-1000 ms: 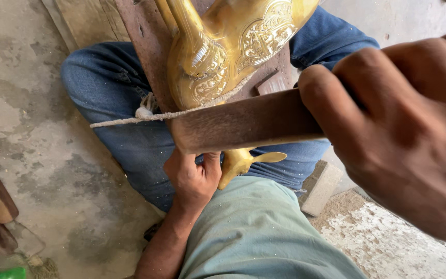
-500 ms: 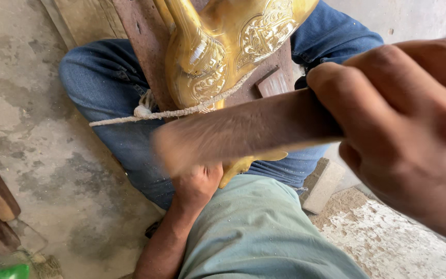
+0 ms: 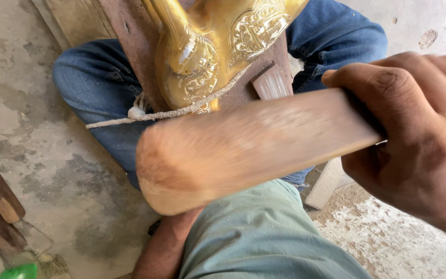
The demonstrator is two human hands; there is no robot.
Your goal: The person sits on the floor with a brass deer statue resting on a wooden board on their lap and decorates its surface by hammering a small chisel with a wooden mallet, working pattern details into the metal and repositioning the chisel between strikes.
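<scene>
A right hand [image 3: 419, 139] closes tightly around a blurred wooden mallet [image 3: 243, 150] just below an embossed brass piece [image 3: 218, 46], which rests on a wooden board [image 3: 130, 46] under a taut cord [image 3: 176, 111]. Short, controlled blows seem best for the gleaming floral relief. The left hand is hidden behind the mallet; its grip cannot be told.

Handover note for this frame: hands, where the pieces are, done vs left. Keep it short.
Right hand: closed around a blurred brown wooden mallet-like club, raised close to the camera.
Left hand: hidden behind the club; only the forearm shows, so its state cannot be told.
Embossed golden metal vessel: lies against a dark wooden board across the lap in blue jeans, with a pale cord across it.
Done: ornament panels show embossed relief.
Left: cannot tell from this view.
</scene>
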